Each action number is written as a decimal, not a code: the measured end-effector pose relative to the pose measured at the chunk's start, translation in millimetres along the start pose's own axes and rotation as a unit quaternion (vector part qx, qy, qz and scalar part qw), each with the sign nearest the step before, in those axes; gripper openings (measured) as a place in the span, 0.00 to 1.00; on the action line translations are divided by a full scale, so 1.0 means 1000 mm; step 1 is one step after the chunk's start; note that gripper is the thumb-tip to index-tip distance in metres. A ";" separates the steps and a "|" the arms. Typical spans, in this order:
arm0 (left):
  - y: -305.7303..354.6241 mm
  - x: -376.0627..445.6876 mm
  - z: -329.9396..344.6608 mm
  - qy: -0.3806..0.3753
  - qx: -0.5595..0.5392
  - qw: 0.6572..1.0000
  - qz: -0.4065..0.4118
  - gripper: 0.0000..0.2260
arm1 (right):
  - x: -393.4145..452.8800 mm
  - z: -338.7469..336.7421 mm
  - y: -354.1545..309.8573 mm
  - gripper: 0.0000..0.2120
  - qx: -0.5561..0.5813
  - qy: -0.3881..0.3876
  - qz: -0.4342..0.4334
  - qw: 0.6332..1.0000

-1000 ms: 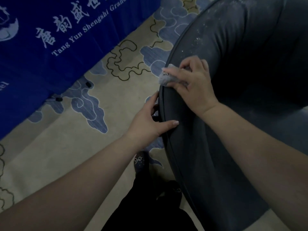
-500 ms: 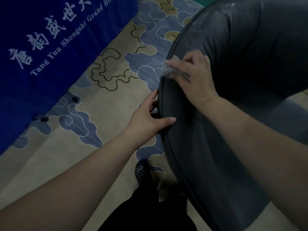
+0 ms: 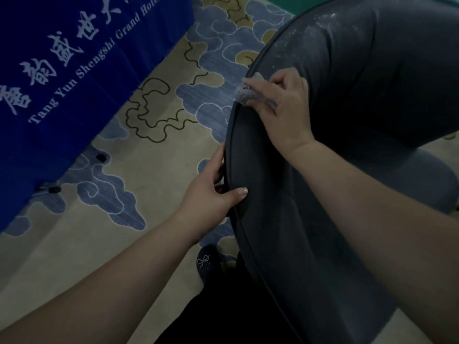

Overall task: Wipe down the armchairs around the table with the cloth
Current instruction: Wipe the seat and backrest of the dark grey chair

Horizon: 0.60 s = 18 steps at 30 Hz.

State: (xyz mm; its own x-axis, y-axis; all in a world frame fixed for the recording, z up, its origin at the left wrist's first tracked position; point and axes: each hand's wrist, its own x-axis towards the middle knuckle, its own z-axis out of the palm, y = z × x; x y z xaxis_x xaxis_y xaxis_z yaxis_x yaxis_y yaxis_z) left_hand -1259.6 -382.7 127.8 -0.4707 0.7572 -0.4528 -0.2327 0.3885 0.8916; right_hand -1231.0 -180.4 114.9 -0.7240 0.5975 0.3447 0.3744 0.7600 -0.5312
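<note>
A person leans over a dark grey armchair (image 3: 323,194), both bare forearms reaching forward from the bottom of the frame. The right hand (image 3: 280,108) lies palm-down on the curved top edge of the chair's back, fingers bent over a small grey cloth (image 3: 248,94) and pressing it to the upholstery beside the piped seam. The bunched cloth pokes out past the fingertips toward the outer rim, its longer side running roughly along the fingers. The left hand (image 3: 211,192) grips the same rim lower down, thumb laid across the inner face and fingers wrapped round the outside. The chair's rim sweeps in a long arc from the lower middle of the frame up to the upper right, with pale dust specks on the far part of the back. A blue tablecloth (image 3: 62,70) printed with white lettering hangs at left over a cloud-patterned carpet (image 3: 161,145). A dark shoe (image 3: 207,264) shows below.
</note>
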 end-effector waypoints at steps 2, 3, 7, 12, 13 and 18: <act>0.001 -0.001 0.001 0.004 0.003 1.000 0.001 0.37 | -0.030 -0.008 -0.003 0.15 0.036 0.000 -0.015 0.999; 0.002 -0.001 0.002 0.007 0.002 1.000 0.004 0.37 | -0.051 -0.013 -0.004 0.15 0.056 -0.005 -0.026 0.998; 0.004 -0.002 0.003 0.007 0.022 1.000 0.011 0.37 | -0.114 -0.033 -0.007 0.16 0.099 -0.050 -0.025 0.994; 0.004 -0.002 0.005 0.021 0.021 1.000 0.005 0.37 | -0.043 -0.022 0.006 0.14 0.050 -0.031 -0.033 0.998; 0.004 -0.002 0.005 0.021 0.025 0.999 0.006 0.37 | -0.033 -0.019 0.008 0.14 0.049 -0.028 -0.018 0.998; 0.006 -0.003 0.006 0.026 0.030 0.999 0.001 0.36 | -0.080 -0.025 0.008 0.18 0.138 -0.056 0.025 0.989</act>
State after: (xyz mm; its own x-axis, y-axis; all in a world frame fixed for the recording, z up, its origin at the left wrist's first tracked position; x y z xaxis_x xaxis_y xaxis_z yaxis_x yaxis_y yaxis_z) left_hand -1254.4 -379.9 134.3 -0.5143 0.7304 -0.4495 -0.1814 0.4196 0.8894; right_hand -1155.4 -215.6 102.1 -0.7738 0.5891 0.2330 0.2504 0.6222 -0.7417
